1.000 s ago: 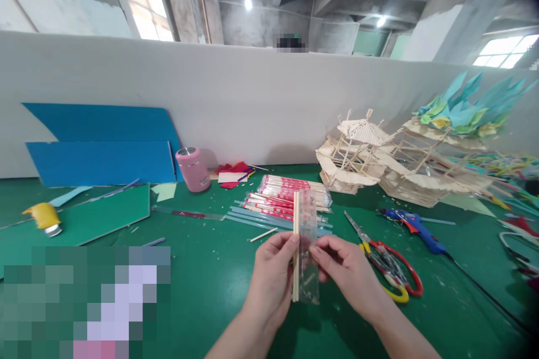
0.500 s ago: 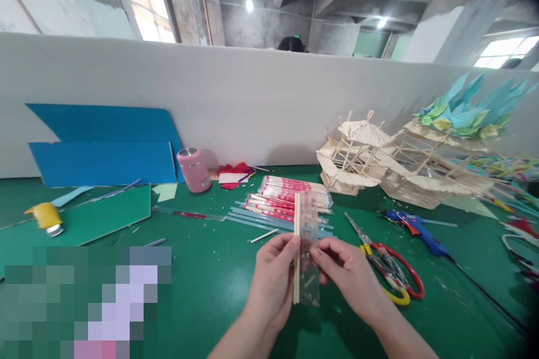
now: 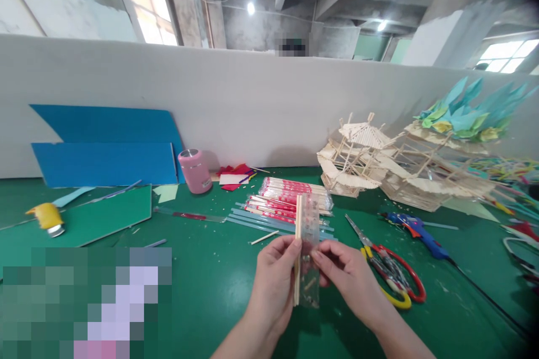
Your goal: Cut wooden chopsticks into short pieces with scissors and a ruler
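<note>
My left hand (image 3: 278,269) is closed round a few pale wooden sticks (image 3: 298,219), held upright side by side. A clear plastic strip with faint printing, which looks like a ruler (image 3: 310,219), stands along their right side. Its right edge is pinched between the thumb and fingers of my right hand (image 3: 339,263). Sticks and ruler are about equally long, their tops close to level. Behind them on the green table lie plastic-wrapped bundles of sticks (image 3: 290,186) with red bands and several translucent glue sticks (image 3: 252,223).
Scissors (image 3: 391,275) with red and yellow handles and a blue glue gun (image 3: 421,230) lie to the right. Stick-built models (image 3: 357,162) stand behind them. A pink flask (image 3: 196,171), blue boards (image 3: 105,162) and a yellow-handled tool (image 3: 47,217) are left.
Both hands keep the same grip on the sticks and the ruler. The view has shifted slightly; otherwise little differs.
</note>
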`<state>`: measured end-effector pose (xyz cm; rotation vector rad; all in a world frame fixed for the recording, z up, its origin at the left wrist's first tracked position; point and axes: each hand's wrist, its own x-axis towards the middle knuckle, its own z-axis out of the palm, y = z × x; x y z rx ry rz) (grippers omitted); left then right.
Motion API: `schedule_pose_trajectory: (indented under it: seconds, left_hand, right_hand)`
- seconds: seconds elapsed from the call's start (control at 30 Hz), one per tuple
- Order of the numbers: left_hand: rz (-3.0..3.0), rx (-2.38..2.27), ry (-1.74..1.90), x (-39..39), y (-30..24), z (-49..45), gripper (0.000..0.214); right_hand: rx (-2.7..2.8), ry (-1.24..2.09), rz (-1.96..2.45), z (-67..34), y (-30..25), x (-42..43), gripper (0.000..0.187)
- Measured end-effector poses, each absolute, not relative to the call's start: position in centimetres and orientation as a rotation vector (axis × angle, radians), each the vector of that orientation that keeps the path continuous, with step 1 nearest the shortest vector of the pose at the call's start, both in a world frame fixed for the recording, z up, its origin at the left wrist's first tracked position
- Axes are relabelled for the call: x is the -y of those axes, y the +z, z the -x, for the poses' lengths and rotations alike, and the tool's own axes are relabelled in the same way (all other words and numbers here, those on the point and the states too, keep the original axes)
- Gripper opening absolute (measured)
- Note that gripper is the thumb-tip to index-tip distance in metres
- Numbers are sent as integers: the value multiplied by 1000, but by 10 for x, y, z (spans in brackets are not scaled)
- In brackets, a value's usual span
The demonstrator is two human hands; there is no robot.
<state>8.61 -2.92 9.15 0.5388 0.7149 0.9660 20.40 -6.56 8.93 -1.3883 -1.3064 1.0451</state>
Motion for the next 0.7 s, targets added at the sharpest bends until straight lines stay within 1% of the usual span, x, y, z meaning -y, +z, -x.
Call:
schedule_pose_trajectory:
  seconds: [0.7]
  left_hand:
    - [-574, -718, 1015, 28, 88, -86, 14]
  right_hand:
    - [1315, 1023, 1400, -205, 88, 65, 24]
